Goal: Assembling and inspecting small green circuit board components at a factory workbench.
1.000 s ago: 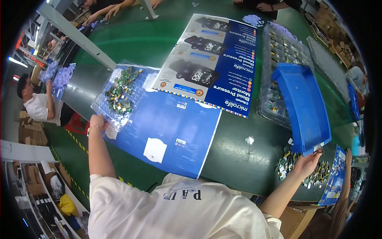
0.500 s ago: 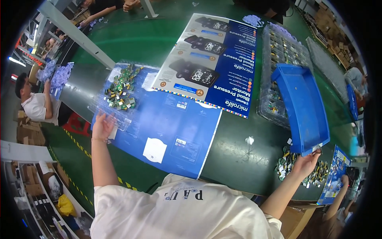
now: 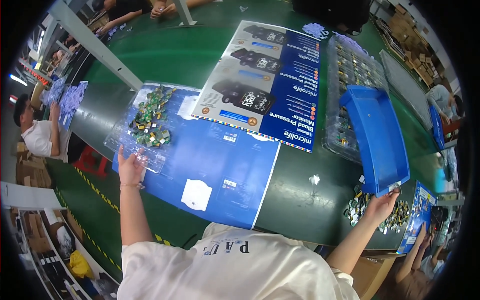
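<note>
- The left hand [image 3: 131, 171] grasps the near edge of a clear tray [image 3: 120, 134]; how far the fingers reach beneath is hard to tell.
- That tray lies at the left, over a blue sheet [image 3: 240, 206], its long axis running away from the person and leaning right.
- Small circuit boards [image 3: 150, 120] sit piled along its middle. They could slide off the near edge if it dips, or scatter if the thin plastic flexes under a one-handed hold.
- At the right, a blue bin [image 3: 381, 142] slants with its long axis running from the right hand up and slightly left, its far end beside the tray stack [image 3: 334, 134]; whether they touch is unclear.
- The right hand [image 3: 381, 207] pinches the bin's near end, its fingers closed at the rim. Held by one end, the bin could twist or drop onto the loose boards [image 3: 354, 209] just below, knocking some aside.
</note>
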Motion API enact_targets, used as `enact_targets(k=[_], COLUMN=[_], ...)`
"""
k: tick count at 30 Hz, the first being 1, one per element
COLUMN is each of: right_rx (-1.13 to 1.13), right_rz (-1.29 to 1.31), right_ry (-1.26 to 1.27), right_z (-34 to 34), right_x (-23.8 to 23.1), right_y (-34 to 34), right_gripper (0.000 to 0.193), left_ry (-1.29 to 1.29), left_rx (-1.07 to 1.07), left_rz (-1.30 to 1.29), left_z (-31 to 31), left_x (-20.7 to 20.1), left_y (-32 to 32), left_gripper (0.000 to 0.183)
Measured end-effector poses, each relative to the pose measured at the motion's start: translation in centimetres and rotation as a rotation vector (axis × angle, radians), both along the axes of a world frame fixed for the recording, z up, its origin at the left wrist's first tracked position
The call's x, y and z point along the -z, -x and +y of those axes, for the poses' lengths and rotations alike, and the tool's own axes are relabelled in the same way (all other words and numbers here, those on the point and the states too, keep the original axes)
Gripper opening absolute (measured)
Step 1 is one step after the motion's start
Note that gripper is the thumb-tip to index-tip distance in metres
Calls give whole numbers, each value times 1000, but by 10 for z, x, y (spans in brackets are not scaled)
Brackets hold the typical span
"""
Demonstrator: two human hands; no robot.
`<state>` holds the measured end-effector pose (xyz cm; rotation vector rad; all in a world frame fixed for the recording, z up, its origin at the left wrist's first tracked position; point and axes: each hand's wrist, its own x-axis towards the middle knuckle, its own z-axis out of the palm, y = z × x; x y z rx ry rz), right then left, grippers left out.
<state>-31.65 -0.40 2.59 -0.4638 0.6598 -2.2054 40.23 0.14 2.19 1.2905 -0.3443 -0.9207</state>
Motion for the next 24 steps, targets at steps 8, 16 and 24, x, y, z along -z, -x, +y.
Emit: enact_targets(k=[8,16,24], right_rx=[-174,-67,-188], right_rz=[19,22,19], right_ry=[104,21,113], right_z=[2,1,4], right_x=[9,-5,4], right_y=[12,-8,4], right_gripper=[20,21,19], left_ry=[-4,6,128], left_rx=[-96,-200,-89], left_rz=[-1,-69,28], left_z=[2,5,9], left_x=[16,-9,-3], left_y=[-12,10,-12], left_gripper=[66,63,65])
